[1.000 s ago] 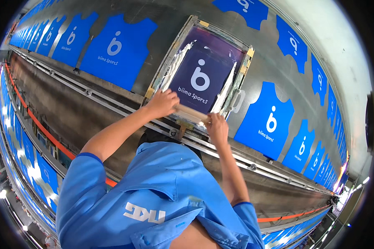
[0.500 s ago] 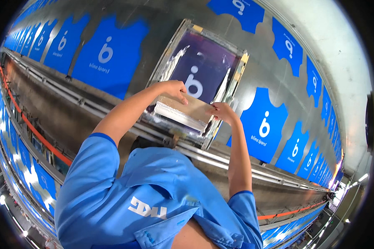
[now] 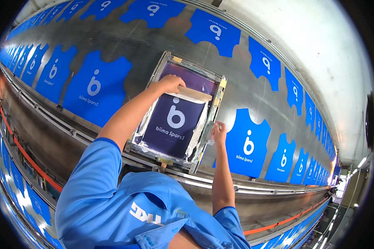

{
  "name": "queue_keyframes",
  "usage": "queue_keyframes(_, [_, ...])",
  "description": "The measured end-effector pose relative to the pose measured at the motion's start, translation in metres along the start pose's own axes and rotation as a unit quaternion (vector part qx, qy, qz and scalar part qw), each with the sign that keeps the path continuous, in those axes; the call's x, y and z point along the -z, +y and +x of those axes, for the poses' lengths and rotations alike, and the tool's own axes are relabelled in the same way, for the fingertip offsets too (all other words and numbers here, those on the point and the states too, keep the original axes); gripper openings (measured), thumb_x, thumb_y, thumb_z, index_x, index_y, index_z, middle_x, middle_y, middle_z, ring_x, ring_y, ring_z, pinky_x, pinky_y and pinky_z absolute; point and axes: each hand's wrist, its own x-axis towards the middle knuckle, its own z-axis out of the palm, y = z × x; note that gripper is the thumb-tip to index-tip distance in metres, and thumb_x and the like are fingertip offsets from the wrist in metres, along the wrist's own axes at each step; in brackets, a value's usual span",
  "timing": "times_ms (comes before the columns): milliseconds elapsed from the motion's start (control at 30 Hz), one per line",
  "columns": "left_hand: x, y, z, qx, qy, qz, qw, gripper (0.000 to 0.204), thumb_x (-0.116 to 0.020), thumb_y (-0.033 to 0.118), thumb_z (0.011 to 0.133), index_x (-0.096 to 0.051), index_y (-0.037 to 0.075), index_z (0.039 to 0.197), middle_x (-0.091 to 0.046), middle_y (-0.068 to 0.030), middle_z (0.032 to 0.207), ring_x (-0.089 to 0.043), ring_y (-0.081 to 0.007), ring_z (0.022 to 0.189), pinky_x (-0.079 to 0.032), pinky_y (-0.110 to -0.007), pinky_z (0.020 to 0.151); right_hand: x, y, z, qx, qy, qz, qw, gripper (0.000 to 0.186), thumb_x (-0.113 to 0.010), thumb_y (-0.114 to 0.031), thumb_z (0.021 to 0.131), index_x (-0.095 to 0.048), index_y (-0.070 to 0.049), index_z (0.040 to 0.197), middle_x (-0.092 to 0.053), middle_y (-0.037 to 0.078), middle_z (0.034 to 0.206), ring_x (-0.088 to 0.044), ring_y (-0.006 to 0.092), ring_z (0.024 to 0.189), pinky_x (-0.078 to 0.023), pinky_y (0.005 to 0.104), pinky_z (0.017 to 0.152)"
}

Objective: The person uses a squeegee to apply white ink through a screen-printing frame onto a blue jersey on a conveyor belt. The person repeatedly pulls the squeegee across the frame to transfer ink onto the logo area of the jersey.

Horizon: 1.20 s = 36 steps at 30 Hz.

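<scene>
The left grip is wrapping around one end of a wooden scraper, which is resting across the upper part of a printing frame. The right grip is curling beside the frame's pale handle; whether it is holding it, I cannot tell. The frame is lying on a grey tabletop between blue shirt pieces.

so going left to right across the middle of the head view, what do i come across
Blue panel → left hand → squeegee → right hand → another blue panel → a narrower blue panel
</scene>
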Motion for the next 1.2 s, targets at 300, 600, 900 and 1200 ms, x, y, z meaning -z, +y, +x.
queue_keyframes(300, [-0.107, 0.080, -0.228, 0.042, 0.052, -0.062, 0.996, 0.043, -0.070, 0.008, 0.080, -0.074, 0.020, 0.121, -0.073, -0.0072, 0.118, -0.069, -0.0290, 0.107, -0.054, -0.044, 0.095, -0.008, -0.041, -0.016, 0.019, 0.034, 0.091, 0.995, 0.025, -0.065, -0.020, 0.101, -0.063, -0.008, 0.123, -0.056, -0.001, 0.070, -0.049, 0.0069, 0.055, -0.037, 0.0237, 0.046])
queue_keyframes(600, [-0.128, 0.095, -0.299, 0.019, 0.084, -0.094, 0.992, 0.041, -0.071, 0.004, 0.076, -0.075, 0.014, 0.116, -0.073, -0.0030, 0.117, -0.065, -0.0255, 0.111, -0.050, -0.042, 0.101, -0.026, -0.023, -0.010, 0.123, 0.202, -0.035, 0.971, 0.023, -0.059, -0.020, 0.100, -0.072, -0.005, 0.111, -0.062, 0.004, 0.076, -0.055, 0.0141, 0.066, -0.046, 0.0327, 0.062])
queue_keyframes(900, [-0.132, 0.098, -0.279, 0.127, 0.062, 0.069, 0.988, 0.027, -0.078, 0.013, 0.079, -0.074, 0.018, 0.105, -0.069, 0.0025, 0.108, -0.061, -0.0216, 0.111, -0.044, -0.040, 0.099, -0.040, 0.029, -0.008, 0.160, 0.158, 0.064, 0.972, 0.020, -0.058, -0.018, 0.103, -0.069, -0.003, 0.111, -0.059, 0.001, 0.077, -0.048, 0.0091, 0.063, -0.040, 0.0290, 0.056])
queue_keyframes(1200, [-0.169, 0.092, -0.294, 0.106, 0.064, 0.112, 0.986, 0.047, -0.074, 0.003, 0.072, -0.075, 0.020, 0.116, -0.069, 0.0057, 0.124, -0.059, -0.0189, 0.116, -0.045, -0.042, 0.102, -0.051, 0.046, -0.009, 0.171, 0.153, 0.126, 0.965, 0.022, -0.058, -0.021, 0.105, -0.067, -0.005, 0.116, -0.052, -0.002, 0.075, -0.042, 0.0067, 0.062, -0.035, 0.0271, 0.054])
